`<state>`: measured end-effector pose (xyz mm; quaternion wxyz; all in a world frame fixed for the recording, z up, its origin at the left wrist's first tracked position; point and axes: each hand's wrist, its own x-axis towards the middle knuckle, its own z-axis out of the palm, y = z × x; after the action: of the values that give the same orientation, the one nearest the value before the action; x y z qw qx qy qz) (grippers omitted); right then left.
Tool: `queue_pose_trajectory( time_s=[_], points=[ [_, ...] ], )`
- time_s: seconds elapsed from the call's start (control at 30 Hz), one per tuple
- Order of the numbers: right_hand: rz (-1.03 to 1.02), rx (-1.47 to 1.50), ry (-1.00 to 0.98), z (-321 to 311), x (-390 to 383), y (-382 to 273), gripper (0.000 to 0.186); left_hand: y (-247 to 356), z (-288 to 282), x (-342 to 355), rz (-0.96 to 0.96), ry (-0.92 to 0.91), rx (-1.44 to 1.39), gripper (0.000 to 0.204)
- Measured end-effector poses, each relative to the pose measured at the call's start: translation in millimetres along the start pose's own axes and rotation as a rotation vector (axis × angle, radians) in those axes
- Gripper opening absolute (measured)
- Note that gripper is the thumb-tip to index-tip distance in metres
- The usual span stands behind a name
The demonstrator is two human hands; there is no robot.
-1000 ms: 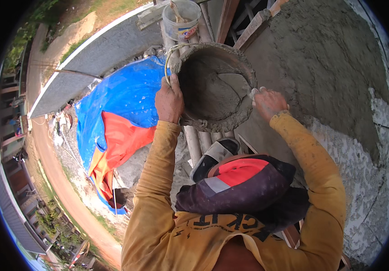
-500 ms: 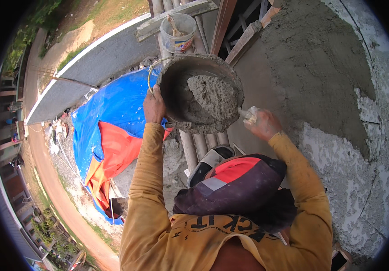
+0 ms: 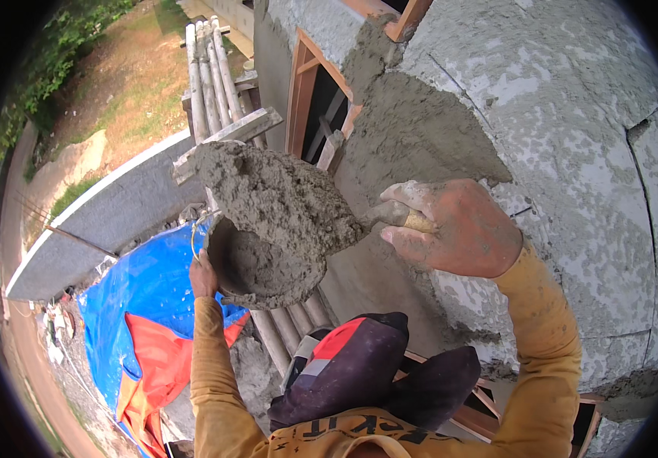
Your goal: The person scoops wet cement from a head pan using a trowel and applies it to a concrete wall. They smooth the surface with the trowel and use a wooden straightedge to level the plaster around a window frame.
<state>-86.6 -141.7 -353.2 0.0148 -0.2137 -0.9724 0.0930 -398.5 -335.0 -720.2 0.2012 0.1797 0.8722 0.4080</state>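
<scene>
My right hand (image 3: 462,229) is closed around the handle of a trowel (image 3: 420,221). A large mound of wet grey mortar (image 3: 275,191) covers the trowel's blade, which is raised above a round mortar bucket (image 3: 248,294). On the bucket's left side, my left hand (image 3: 203,275) grips the rim near a thin yellowish handle (image 3: 194,240). More mortar lies inside the bucket, partly hidden by the loaded trowel. To the right stands a rough wall (image 3: 558,168), partly coated with darker fresh mortar (image 3: 420,126).
Bamboo scaffold poles (image 3: 268,336) run beneath the bucket, with a wooden plank (image 3: 248,126) across them farther off. A wood-framed window opening (image 3: 306,84) breaks the wall. Blue tarp (image 3: 138,282) and orange tarp (image 3: 157,355) lie below at left, near a low wall (image 3: 92,206).
My right hand has lifted the trowel up from beside the bucket's rim, now heaped with mortar. The view has shifted toward the wall. My left hand still holds the bucket.
</scene>
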Motion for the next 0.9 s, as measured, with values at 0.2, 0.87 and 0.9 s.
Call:
queue_pose_trajectory(
  time_s=[0.2, 0.87, 0.9],
  points=[
    [0.379, 0.941, 0.005, -34, 43, 37, 0.043, -17, 21, 13, 0.08, 0.101, -0.069, 0.052],
    [0.211, -0.261, -0.341, 240, 22, 66, 0.023, 41, 18, -47, 0.087, 0.082, 0.097, 0.048],
    [0.148, -0.305, -0.311, 263, 31, 62, 0.021, 46, 19, -52, 0.064, 0.084, 0.096, 0.047]
  ],
)
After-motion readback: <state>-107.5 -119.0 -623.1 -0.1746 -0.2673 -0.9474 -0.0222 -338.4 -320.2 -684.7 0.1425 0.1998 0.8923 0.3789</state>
